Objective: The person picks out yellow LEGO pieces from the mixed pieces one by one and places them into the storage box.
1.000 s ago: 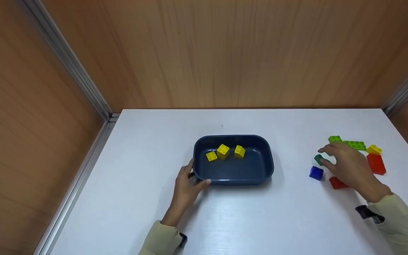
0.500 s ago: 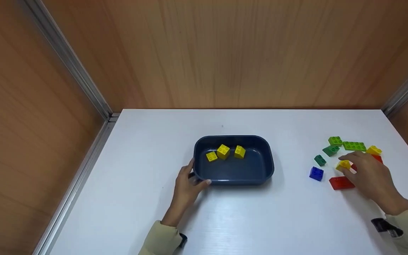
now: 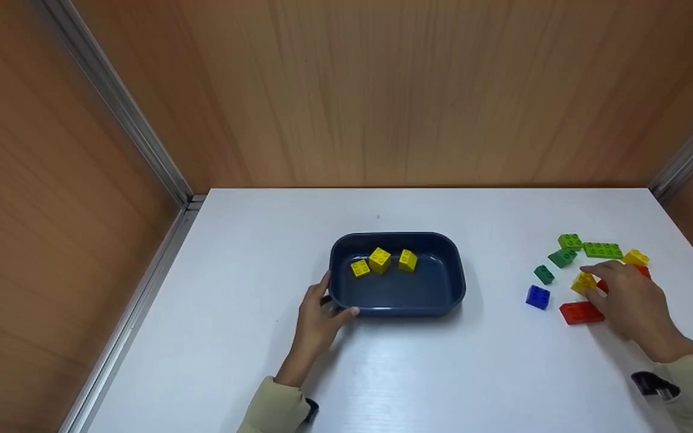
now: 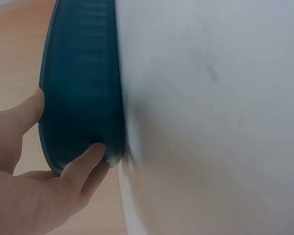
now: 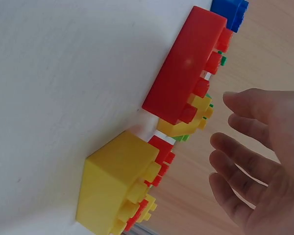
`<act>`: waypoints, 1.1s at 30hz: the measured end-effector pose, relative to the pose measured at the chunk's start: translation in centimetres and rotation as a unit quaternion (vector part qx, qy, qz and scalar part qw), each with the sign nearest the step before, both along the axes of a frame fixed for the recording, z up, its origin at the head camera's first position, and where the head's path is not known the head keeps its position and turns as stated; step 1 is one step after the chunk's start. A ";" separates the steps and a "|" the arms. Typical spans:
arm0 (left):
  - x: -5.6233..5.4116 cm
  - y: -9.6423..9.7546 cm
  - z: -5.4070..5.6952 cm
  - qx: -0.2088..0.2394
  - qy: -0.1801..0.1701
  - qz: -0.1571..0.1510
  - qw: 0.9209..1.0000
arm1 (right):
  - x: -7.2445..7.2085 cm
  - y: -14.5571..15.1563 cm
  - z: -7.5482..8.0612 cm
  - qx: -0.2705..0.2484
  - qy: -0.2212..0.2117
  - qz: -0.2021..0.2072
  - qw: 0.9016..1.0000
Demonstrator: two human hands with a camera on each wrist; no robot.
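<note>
My left hand (image 3: 315, 325) holds the near left corner of a dark blue tray (image 3: 397, 313), thumb on one side and fingers on the other, seen also in the left wrist view. Inside the tray lie a small yellow brick (image 3: 360, 268) and two larger yellow bricks. At the right, my right hand (image 3: 632, 304) hovers over scattered toy bricks, thumb and fingers spread about a yellow brick (image 3: 583, 282). In the right wrist view a gap shows between the fingers (image 5: 235, 147) and the bricks. A large yellow brick (image 5: 117, 181) there is hidden from the head view.
Around the right hand lie a blue brick (image 3: 538, 297), a long red brick (image 3: 581, 313), dark green bricks (image 3: 562, 257), light green bricks (image 3: 603, 249) and another yellow brick (image 3: 636, 257). Wooden panels (image 3: 382, 90) stand behind and beside the white table (image 3: 250, 270).
My right hand has moved right and nearer to me, from over the green bricks to the yellow brick, and has hardly moved in the last half second. The left hand and tray stay put.
</note>
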State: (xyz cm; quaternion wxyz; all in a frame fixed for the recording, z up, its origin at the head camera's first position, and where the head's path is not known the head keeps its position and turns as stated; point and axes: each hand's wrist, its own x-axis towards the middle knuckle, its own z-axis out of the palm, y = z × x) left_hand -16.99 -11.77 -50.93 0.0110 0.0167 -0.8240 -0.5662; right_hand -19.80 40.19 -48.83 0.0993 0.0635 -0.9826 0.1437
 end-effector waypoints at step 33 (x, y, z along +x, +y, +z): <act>0.0 -0.2 0.0 -0.011 0.007 -0.013 1.000 | -1.1 0.7 -0.9 0.005 -0.022 0.003 1.000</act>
